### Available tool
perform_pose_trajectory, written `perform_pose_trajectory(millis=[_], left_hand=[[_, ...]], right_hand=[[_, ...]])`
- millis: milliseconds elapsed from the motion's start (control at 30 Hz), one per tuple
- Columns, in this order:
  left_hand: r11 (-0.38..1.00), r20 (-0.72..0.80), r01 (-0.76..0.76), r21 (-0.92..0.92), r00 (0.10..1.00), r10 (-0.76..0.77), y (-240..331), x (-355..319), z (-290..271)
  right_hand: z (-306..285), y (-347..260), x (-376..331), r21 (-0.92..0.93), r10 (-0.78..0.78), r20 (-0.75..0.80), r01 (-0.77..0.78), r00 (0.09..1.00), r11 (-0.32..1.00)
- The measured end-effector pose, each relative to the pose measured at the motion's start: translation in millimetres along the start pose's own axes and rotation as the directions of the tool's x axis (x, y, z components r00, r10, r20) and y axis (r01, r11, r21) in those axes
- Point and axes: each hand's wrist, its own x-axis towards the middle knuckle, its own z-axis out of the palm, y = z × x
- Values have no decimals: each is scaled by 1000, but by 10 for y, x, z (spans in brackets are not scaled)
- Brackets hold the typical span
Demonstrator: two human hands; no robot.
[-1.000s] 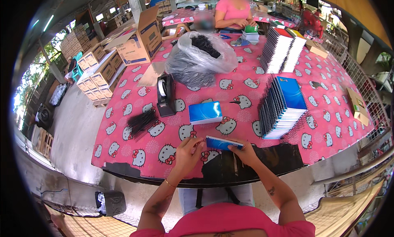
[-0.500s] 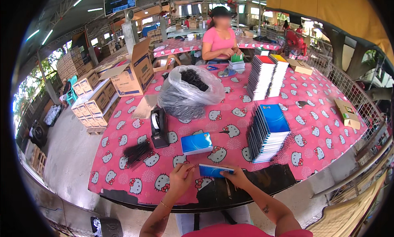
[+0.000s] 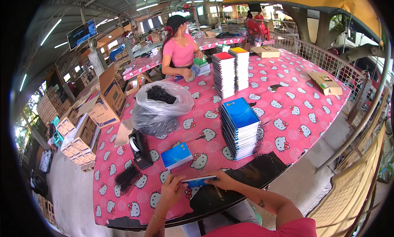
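Two hands hold one blue notebook [image 3: 198, 181] at the near edge of the bench [image 3: 312, 114]: the left hand [image 3: 171, 190] grips its left end, the right hand [image 3: 223, 180] its right end, and the book sits edge-on between them, just above the pink patterned cloth. Both hands are closed on it; how firm the grip is, I cannot tell.

The likeliest slip, as I judge it, is the book itself. It is held by its ends only, right over the bench edge, so a loosened grip could drop it onto the lap or the floor rather than the cloth.

Beyond the right hand stands a tall stack [image 3: 241, 128] of blue-covered notebooks, its layers slightly fanned. An elbow or a hasty reach past it could nudge the top copies off or tip the pile toward the dark sheet [image 3: 262, 168] lying at the bench edge.

A single blue book [image 3: 176, 155] lies flat just beyond the hands, near a black tape dispenser [image 3: 140, 149]. A sweep to the left might knock either one. A bundle of dark strips [image 3: 126, 178] lies left of the hands, close to the edge, and could be brushed off.

Farther back a clear bag [image 3: 158, 108] of dark material slumps on the cloth, well apart from the hands. Another person in pink works at the far end, beside two more stacks [image 3: 230, 71].
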Motion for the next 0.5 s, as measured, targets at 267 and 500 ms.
perform_pose_trajectory(millis=[267,500], left_hand=[[982,171,114,153,975,-140,-126,-19,-41],[743,-48,8,669,998,32,219,-333,377]], right_hand=[[64,-127,-42,-22,-10,-60,9,998,1000],[248,-569,-114,-63,153,-244,-173,958,983]])
